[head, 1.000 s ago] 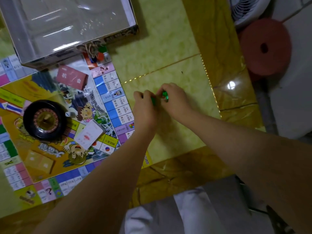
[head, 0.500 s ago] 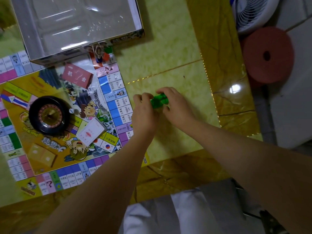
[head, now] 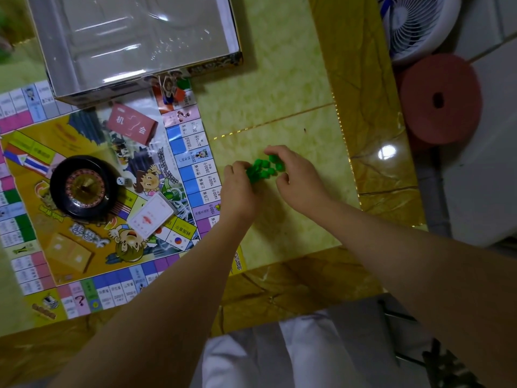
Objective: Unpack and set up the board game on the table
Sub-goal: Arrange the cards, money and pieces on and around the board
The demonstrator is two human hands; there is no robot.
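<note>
A cluster of small green plastic pieces (head: 263,167) sits on the yellow-green table (head: 279,107), right of the colourful game board (head: 92,197). My left hand (head: 239,189) touches the cluster's left side with curled fingers. My right hand (head: 296,175) pinches pieces at its right side. On the board stand a black roulette wheel (head: 84,187), a red card deck (head: 131,124), a white card deck (head: 152,217) and small dice (head: 124,181).
The open game box (head: 134,43) with a clear plastic insert lies at the top, overlapping the board. Off the table's right edge are a white fan (head: 416,26) and a red round stool (head: 439,99). My lap shows below.
The green pieces were bunched tight between my hands; now they are spread out as a loose cluster on the table and my hands have moved slightly apart.
</note>
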